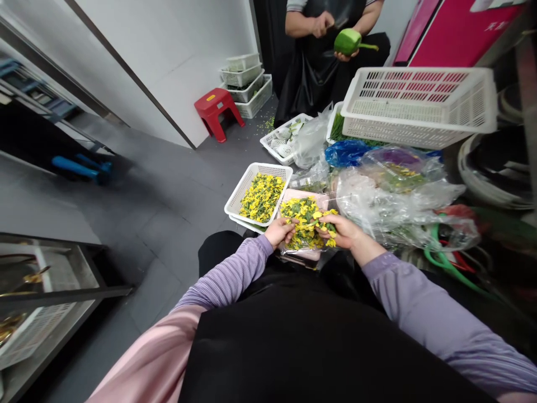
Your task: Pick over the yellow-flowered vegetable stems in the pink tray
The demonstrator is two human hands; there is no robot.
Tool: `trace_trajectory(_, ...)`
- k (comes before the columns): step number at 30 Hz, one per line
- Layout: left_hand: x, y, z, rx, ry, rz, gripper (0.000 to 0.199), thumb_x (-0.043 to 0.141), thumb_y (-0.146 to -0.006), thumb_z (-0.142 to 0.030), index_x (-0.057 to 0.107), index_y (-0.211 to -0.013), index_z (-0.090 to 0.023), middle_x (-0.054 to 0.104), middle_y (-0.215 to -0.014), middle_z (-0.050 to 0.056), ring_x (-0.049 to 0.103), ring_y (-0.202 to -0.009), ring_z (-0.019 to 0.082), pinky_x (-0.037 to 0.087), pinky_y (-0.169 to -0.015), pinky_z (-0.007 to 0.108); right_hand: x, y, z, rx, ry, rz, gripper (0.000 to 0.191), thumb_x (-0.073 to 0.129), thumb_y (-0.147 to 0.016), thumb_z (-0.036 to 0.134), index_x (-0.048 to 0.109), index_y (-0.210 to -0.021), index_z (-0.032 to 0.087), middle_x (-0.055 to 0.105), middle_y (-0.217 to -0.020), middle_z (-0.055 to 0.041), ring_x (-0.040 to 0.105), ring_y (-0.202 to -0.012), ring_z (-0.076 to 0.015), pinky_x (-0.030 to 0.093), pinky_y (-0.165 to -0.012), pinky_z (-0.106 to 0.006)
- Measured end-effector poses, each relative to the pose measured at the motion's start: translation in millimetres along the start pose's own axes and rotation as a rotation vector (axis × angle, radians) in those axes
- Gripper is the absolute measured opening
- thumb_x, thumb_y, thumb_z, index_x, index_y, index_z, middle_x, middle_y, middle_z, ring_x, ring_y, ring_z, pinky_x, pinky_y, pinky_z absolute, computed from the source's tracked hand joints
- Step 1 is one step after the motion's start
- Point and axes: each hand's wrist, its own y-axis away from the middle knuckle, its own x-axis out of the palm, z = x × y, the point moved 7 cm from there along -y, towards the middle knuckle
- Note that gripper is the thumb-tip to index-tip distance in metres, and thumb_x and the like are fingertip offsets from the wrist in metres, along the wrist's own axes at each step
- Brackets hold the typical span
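Yellow flowers with green stems (302,210) lie heaped on clear plastic over a pale pink tray (312,254) close to my lap. My right hand (342,230) is closed around a small bunch of these flowers at the right side of the heap. At the left side, my left hand (282,232) has its thumb and fingers pinched together at the edge of the heap; what sits between them is too small to make out. Just beyond my left hand, a white perforated basket (235,202) holds more of the yellow flowers.
Clear plastic bags (369,201) and a blue bag (344,152) crowd the right side. A big white crate (419,131) stands behind them. Across from me a person holds a green gourd-like vegetable (347,42). A red stool (216,106) stands near stacked white baskets (254,101).
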Motion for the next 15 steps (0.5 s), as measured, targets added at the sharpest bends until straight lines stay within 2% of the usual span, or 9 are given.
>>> trace_trajectory(4, 19.0, 8, -12, 0.025, 0.024, 0.102, 0.032, 0.057, -0.072, -0.024, 0.052, -0.1, -0.009, 0.049, -0.054, -0.005, 0.036, -0.032, 0.002, 0.027, -0.033, 0.016, 9, 4, 1, 0.009, -0.004, 0.107, 0.018, 0.057, -0.059, 0.017, 0.049, -0.075, 0.017, 0.053, -0.058, 0.0009, 0.034, -0.036, -0.0048, 0.019, -0.035, -0.018)
trace_trajectory(8, 32.6, 13, -24, 0.092, -0.075, 0.105, 0.034, 0.056, -0.073, -0.027, 0.051, -0.103, -0.011, 0.047, -0.053, -0.006, 0.037, -0.034, 0.002, 0.028, -0.034, 0.015, 13, 6, -3, 0.028, 0.012, 0.149, 0.015, 0.056, -0.06, 0.02, 0.049, -0.073, 0.016, 0.053, -0.058, 0.0005, 0.031, -0.034, -0.0041, 0.019, -0.035, -0.019)
trace_trajectory(15, 32.3, 11, -24, 0.102, -0.168, 0.089, 0.025, 0.058, -0.071, -0.035, 0.051, -0.077, -0.011, 0.045, -0.047, -0.007, 0.035, -0.031, 0.001, 0.026, -0.033, 0.014, 5, 1, -1, 0.011, -0.054, 0.094, 0.013, 0.055, -0.06, 0.019, 0.05, -0.072, 0.016, 0.052, -0.056, 0.0002, 0.033, -0.036, -0.0052, 0.023, -0.034, -0.019)
